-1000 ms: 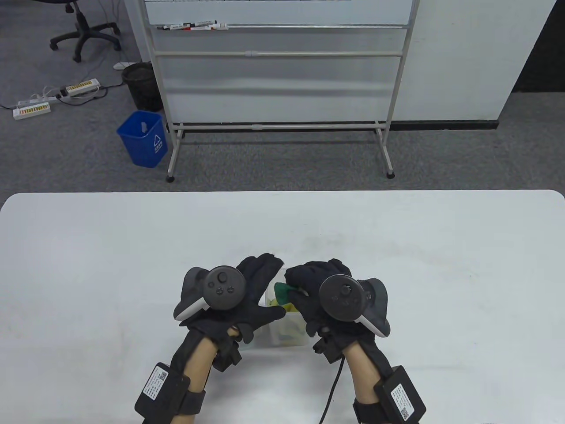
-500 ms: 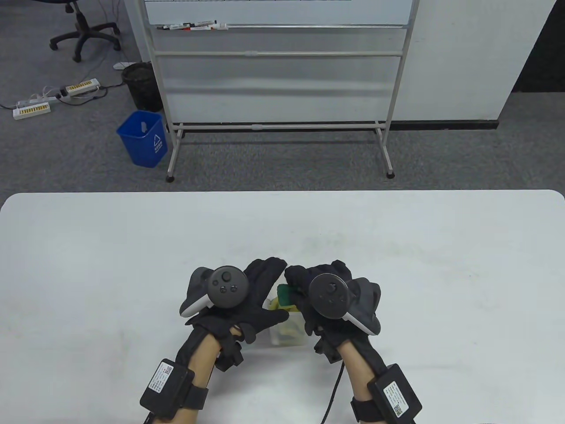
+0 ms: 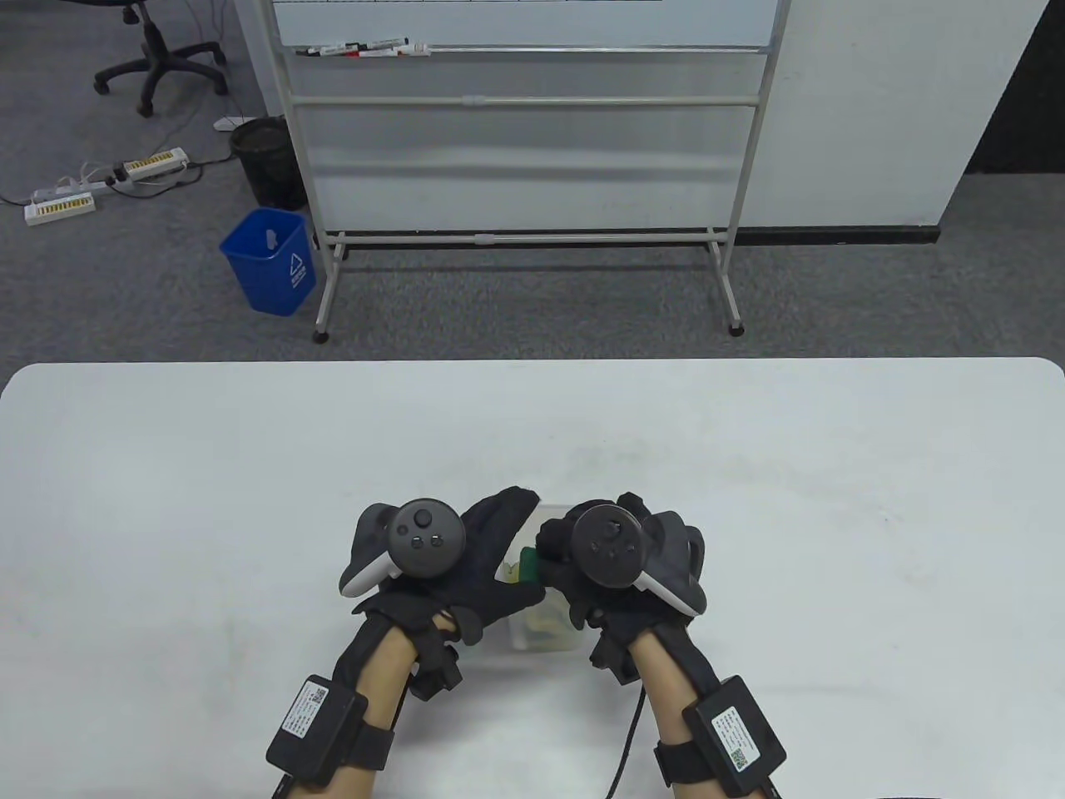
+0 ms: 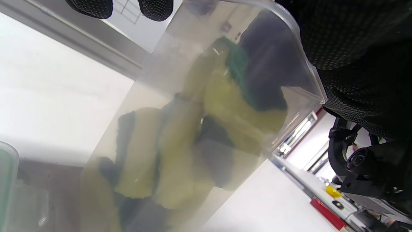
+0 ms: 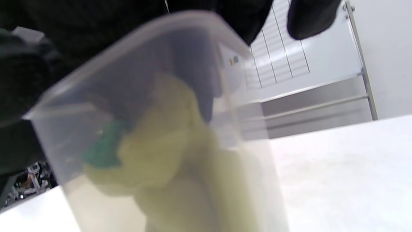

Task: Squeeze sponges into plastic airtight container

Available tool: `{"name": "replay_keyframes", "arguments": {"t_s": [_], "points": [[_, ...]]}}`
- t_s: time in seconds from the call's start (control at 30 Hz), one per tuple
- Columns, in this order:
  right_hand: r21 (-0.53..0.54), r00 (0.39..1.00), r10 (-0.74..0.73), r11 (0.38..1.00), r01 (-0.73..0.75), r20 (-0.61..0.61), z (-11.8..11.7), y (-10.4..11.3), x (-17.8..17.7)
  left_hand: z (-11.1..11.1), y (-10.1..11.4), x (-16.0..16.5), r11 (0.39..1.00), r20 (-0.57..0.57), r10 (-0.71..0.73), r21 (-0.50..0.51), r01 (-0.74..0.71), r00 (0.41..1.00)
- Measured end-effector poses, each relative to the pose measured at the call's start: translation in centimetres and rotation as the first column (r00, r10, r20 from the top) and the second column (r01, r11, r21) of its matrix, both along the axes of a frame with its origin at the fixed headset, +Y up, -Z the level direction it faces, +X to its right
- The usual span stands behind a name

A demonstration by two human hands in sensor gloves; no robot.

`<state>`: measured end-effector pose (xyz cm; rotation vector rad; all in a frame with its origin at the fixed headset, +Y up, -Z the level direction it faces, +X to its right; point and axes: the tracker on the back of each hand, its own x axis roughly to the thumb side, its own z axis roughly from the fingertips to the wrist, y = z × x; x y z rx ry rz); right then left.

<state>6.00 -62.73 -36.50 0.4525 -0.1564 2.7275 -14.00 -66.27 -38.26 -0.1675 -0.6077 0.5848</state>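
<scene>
White table (image 3: 832, 499), right hand (image 3: 611, 562) pushed sponge (image 3: 527, 564) deeper into container (image 3: 545, 637)

The table view is looking down from above and in front at the table (image 3: 832, 499), taking in both hands from a distance. The left wrist view is sitting tilted, pressed close against the container (image 4: 154, 96) wall beneath the gripping fingers. The right wrist view is looking up from equally close at the opposite wall. All three are sharing the container and its sponges (image 4: 180, 135).
</scene>
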Motion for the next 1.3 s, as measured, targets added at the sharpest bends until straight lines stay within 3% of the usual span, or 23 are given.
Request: {"name": "replay_keyframes", "arguments": {"t_s": [0.33,0.4,0.47,0.6,0.8,0.9,0.97,1.3], "points": [[-0.213,0.994,0.02,0.976,-0.043,-0.111,-0.6,-1.3,0.1,0.0,0.0,0.0,1.0,-0.006,-0.01,0.001,0.01,1.0],[-0.258,0.993,0.019,0.965,-0.048,-0.115,-0.4,-1.8,-0.5,0.0,-0.1,0.1,1.0,-0.006,-0.004,-0.001,0.004,1.0],[-0.223,0.992,0.081,0.97,-0.1,-0.093,-0.4,-2.0,-0.7,0.0,-0.1,0.0,1.0,-0.004,-0.007,-0.004,0.007,1.0],[-0.317,0.989,0.121,0.938,-0.141,-0.083,-0.6,-2.0,-0.9,0.0,-0.1,0.0,1.0,0.001,-0.001,-0.009,0.001,1.0],[-0.285,0.991,0.103,0.95,-0.124,-0.089,-0.6,-2.1,-0.9,0.0,-0.1,-0.1,1.0,0.004,0.006,-0.022,-0.005,1.0],[-0.225,0.995,0.011,0.974,-0.033,-0.098,-0.5,-1.9,-0.4,0.0,-0.1,-0.1,1.0,0.002,0.003,-0.023,-0.003,1.0],[-0.239,0.993,-0.059,0.97,0.032,-0.106,-0.4,-1.2,0.1,0.0,-0.1,-0.1,1.0,0.003,0.007,-0.029,-0.007,1.0],[-0.02,0.951,-0.287,0.958,0.287,-0.111,0.1,1.2,3.3,0.0,-0.1,-0.1,0.999,0.007,0.006,-0.032,-0.006,1.0]]}}
